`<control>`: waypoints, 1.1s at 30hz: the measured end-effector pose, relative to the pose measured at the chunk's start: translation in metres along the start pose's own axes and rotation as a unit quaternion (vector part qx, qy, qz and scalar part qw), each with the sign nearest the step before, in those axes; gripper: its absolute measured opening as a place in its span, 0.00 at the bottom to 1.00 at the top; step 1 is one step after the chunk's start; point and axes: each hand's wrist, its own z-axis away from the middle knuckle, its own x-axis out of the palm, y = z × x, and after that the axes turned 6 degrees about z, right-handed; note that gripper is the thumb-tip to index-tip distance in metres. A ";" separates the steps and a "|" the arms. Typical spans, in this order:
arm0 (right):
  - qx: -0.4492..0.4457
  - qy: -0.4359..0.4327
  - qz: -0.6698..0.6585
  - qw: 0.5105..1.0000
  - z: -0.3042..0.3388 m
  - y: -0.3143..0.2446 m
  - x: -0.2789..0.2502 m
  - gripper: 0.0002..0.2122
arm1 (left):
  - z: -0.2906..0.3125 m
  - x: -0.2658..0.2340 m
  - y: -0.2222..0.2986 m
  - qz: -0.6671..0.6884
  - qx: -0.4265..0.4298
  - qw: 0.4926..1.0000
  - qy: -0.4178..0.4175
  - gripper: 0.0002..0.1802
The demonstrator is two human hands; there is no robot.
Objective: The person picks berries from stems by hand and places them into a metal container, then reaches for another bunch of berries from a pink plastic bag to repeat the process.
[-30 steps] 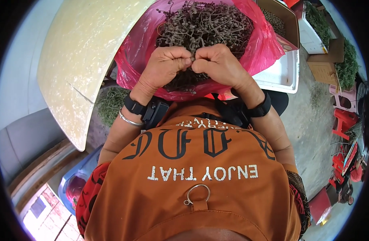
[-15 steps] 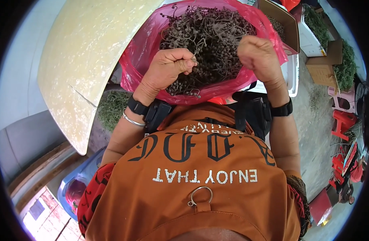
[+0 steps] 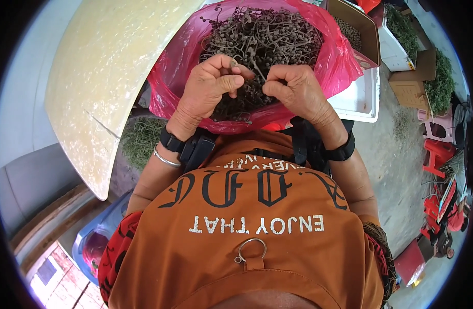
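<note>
Pinching a stem (image 3: 258, 70) over the bag (image 3: 340, 59), my right fingers (image 3: 274, 91) clamp it; whether my left fingers (image 3: 229, 82) grip anything, I cannot tell; a light, steady pinch should spare the stem

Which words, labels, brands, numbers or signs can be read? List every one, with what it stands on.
Orange-brown cloth garment: white block capitals, upside down in view, legible; wording not copied here.
Same garment: large black ornate letters; not copied.
Same garment: smaller white lettering, above these in the picture, partly lost in folds; not copied.
Tan square-sided cardboard box, at right: any print too small to read.
</note>
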 end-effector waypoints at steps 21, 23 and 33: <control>0.125 -0.018 -0.287 0.950 -0.004 0.008 -0.005 0.05 | 0.004 0.002 0.001 0.059 -0.041 0.997 0.007 0.12; 0.102 -0.020 -0.289 0.952 -0.003 0.008 0.000 0.06 | 0.005 0.005 0.001 0.035 -0.052 0.998 0.005 0.12; -0.106 0.075 -0.083 0.988 -0.012 0.021 0.022 0.05 | 0.003 0.000 0.006 -0.061 -0.070 0.995 -0.028 0.08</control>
